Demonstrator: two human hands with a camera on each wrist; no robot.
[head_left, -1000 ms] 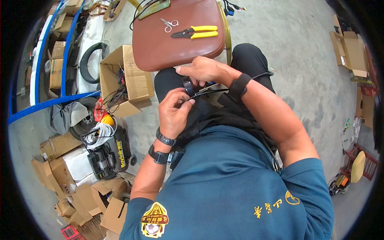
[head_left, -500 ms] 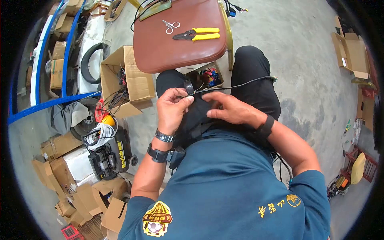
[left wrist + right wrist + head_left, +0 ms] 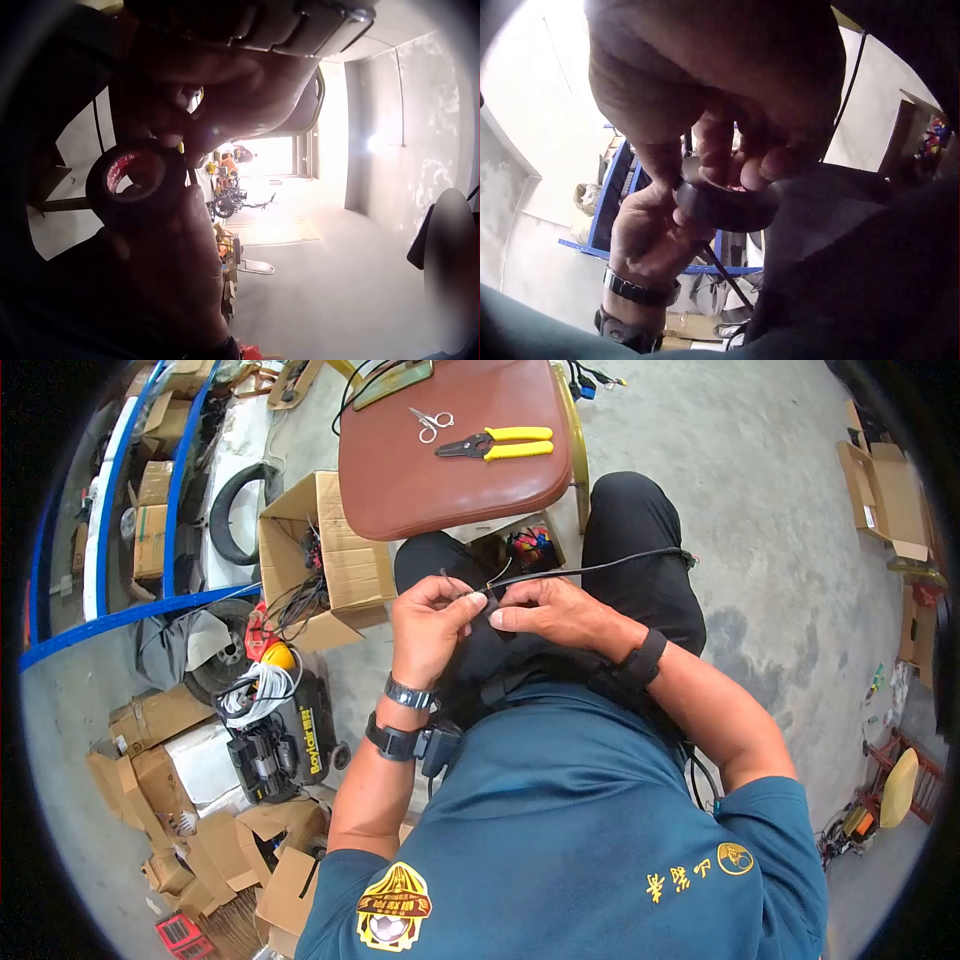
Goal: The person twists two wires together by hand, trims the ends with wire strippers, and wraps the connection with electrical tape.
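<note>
Over the lap, my left hand point(image 3: 428, 625) pinches the end of a black cable point(image 3: 600, 566) between thumb and fingertips. The cable stretches right across the thigh. Close beside it, my right hand point(image 3: 560, 612) grips a roll of black electrical tape point(image 3: 731, 211), with fingers reaching into its ring. The roll's red-printed inner core shows in the left wrist view. Both hands' fingertips meet near the cable end, which the fingers partly hide. Thin wires show just above the hands.
Ahead stands a brown-seated chair point(image 3: 460, 490) bearing yellow-handled wire strippers point(image 3: 500, 444) and small scissors point(image 3: 432, 426). Below its edge sits a box of colourful connectors point(image 3: 530, 545). To the left are an open cardboard box point(image 3: 355, 550), blue shelving point(image 3: 150, 603) and a black compressor point(image 3: 285, 745).
The right hand first moved off the tape roll, down and right, with fingers spread. Now it is back at the left hand, gripping the roll. The left hand keeps its pinch on the cable.
</note>
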